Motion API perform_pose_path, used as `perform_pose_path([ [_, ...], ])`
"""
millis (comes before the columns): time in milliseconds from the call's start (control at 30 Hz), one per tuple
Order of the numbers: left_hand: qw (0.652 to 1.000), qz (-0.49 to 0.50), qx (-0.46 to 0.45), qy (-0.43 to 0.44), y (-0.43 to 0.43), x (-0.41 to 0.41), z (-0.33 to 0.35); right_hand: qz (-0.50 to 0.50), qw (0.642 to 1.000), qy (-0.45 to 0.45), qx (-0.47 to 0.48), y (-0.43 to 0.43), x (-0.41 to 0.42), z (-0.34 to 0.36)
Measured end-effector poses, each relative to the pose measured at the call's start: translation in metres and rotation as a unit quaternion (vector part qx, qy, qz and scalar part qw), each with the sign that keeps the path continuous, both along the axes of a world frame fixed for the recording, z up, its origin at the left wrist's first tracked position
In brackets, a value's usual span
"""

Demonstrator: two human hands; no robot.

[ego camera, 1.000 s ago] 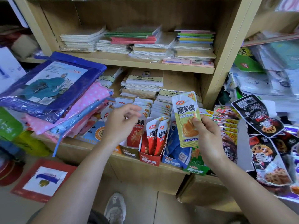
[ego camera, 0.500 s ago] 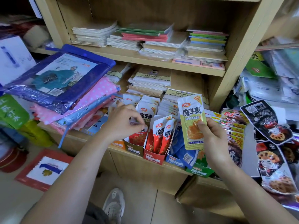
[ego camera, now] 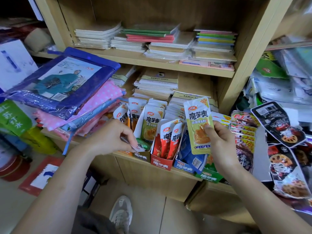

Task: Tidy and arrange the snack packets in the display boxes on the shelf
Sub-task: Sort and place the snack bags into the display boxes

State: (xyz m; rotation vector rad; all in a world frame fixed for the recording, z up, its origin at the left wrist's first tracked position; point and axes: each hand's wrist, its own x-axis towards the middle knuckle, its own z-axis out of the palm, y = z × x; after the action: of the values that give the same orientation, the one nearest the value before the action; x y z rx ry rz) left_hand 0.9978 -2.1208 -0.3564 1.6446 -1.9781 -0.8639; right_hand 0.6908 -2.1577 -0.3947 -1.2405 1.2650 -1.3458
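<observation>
My right hand (ego camera: 217, 141) pinches a yellow-green snack packet (ego camera: 198, 122) upright above the blue display box (ego camera: 183, 164). My left hand (ego camera: 111, 137) pinches the lower edge of a packet (ego camera: 139, 146) at the front of the left display box, where green-yellow packets (ego camera: 151, 125) stand. A red display box (ego camera: 161, 162) in the middle holds two red packets (ego camera: 168, 139). A green display box (ego camera: 209, 175) sits at the right end of the row. Behind the boxes lie more white-topped packets (ego camera: 173, 110).
Bagged raincoats, blue (ego camera: 59, 83) and pink (ego camera: 99, 98), are piled left of the boxes. Notebooks (ego camera: 157, 83) are stacked behind on the shelf. Dark lotus-root snack packets (ego camera: 280, 124) and red-gold packets (ego camera: 243, 127) hang at the right. My shoe (ego camera: 120, 215) is on the floor below.
My left hand has dropped to the front of the left box and taken a packet's edge. A green-yellow packet now shows there where a red one stood. My right hand still holds its packet.
</observation>
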Motion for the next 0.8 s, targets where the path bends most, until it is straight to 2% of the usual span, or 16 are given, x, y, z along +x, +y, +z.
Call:
perform_pose_path([
  [67, 1.000, 0.003, 0.002, -0.003, 0.003, 0.001, -0.001, 0.001, 1.000, -0.003, -0.003, 0.000, -0.001, 0.001],
  [167, 0.998, 0.030, -0.018, 0.045, 0.008, -0.003, 0.001, 0.008, 1.000, -0.008, -0.003, 0.000, -0.001, 0.002],
  [300, 0.982, 0.091, -0.124, 0.106, 0.006, -0.005, -0.001, 0.016, 1.000, -0.014, -0.007, 0.002, -0.001, 0.010],
  [367, 0.959, 0.146, -0.189, 0.151, 0.003, -0.004, -0.002, 0.021, 0.999, -0.027, -0.007, 0.004, 0.004, 0.019],
  [500, 0.886, 0.272, -0.295, 0.231, -0.003, 0.002, 0.001, 0.024, 0.999, -0.012, -0.026, 0.001, 0.017, 0.035],
  [667, 0.821, 0.373, -0.326, 0.284, -0.006, 0.014, -0.003, 0.068, 0.996, 0.006, -0.051, -0.012, 0.054, 0.061],
  [800, 0.785, 0.411, -0.344, 0.310, -0.006, 0.015, 0.000, 0.135, 0.989, 0.057, -0.011, -0.030, 0.069, 0.069],
])
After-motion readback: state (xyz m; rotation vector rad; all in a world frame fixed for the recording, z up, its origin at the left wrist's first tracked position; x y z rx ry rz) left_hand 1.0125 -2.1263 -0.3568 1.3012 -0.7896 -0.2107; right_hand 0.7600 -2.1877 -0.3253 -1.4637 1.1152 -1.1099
